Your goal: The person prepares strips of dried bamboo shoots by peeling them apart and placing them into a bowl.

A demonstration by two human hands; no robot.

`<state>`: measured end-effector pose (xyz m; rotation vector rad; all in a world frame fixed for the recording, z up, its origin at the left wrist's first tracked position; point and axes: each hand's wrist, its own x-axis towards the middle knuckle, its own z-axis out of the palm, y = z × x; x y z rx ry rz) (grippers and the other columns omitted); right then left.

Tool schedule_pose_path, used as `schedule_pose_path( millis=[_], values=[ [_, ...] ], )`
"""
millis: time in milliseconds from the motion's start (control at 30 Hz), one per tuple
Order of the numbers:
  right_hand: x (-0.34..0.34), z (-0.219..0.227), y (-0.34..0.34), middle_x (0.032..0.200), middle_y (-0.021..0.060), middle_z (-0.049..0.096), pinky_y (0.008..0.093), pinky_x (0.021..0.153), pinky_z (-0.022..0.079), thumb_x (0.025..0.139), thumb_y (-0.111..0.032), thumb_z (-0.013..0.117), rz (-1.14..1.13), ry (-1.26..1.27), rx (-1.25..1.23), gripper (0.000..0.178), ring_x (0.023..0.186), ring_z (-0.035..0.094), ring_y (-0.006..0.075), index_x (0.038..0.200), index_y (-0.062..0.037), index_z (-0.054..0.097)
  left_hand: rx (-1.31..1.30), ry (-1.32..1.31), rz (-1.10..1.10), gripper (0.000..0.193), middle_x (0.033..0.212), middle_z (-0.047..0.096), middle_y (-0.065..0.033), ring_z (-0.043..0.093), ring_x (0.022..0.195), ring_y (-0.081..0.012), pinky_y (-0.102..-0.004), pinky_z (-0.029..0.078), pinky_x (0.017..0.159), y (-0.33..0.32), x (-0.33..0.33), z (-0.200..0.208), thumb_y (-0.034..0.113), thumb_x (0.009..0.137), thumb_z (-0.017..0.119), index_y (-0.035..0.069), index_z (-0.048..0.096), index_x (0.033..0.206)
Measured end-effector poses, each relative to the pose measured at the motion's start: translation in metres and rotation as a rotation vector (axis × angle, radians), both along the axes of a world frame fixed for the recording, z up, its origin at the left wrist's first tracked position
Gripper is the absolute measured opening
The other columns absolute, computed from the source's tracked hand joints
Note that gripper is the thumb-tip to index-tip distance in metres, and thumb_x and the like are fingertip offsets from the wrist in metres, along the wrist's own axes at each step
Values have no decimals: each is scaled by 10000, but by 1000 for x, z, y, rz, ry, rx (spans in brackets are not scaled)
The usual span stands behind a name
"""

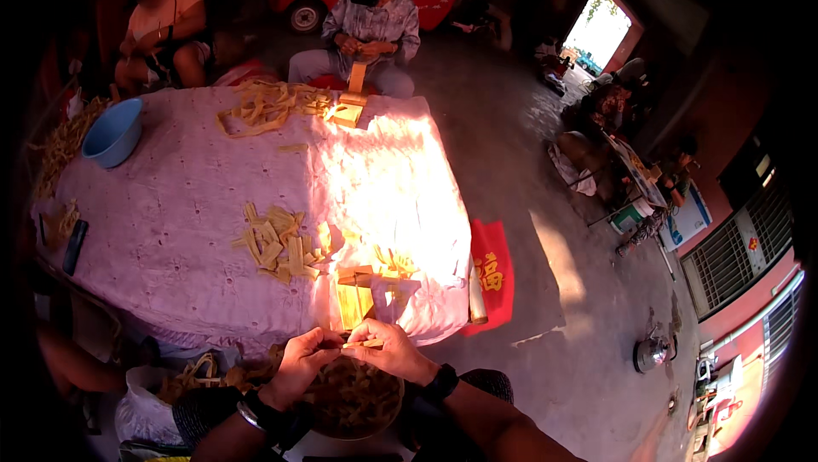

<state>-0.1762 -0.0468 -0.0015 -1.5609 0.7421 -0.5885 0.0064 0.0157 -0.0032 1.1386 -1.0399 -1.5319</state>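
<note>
My left hand (302,361) and my right hand (390,349) meet at the table's near edge. Between their fingertips is a small yellowish strip (368,343), pinched on both sides. Below them sits a round bowl holding many similar tan pieces (362,394), partly hidden by my wrists. Just beyond my fingers a yellow wooden stand (354,302) rests on the table. A loose heap of flat tan strips (277,245) lies to its left, and a few more strips (392,264) lie in bright sunlight at its right.
A pink cloth covers the table (196,181). On it are a blue bowl (113,133), a dark oblong object (75,246), long strips (264,104) and a second wooden stand (351,104). Two people sit across. A white plastic bag (145,407) stands lower left; a kettle (650,354) is on the floor.
</note>
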Motion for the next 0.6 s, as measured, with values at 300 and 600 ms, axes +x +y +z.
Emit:
schedule_pose_path(
  millis=[300,600],
  values=[
    [4,-14,4,779,21,614,196,533,440,856,-173,668,-82,-101,310,178,631,559,56,899,-37,562,95,-13,-59,90,749,549,38,468,644,-31,-176,365,572,6,-1,1,137,902,553,57,588,921],
    [8,-6,9,755,3,618,200,543,461,896,-124,594,-63,-40,225,104,621,558,61,904,-21,602,85,255,4,139,865,563,35,457,720,-18,-172,362,631,2,2,6,108,933,511,13,565,1019]
  ],
)
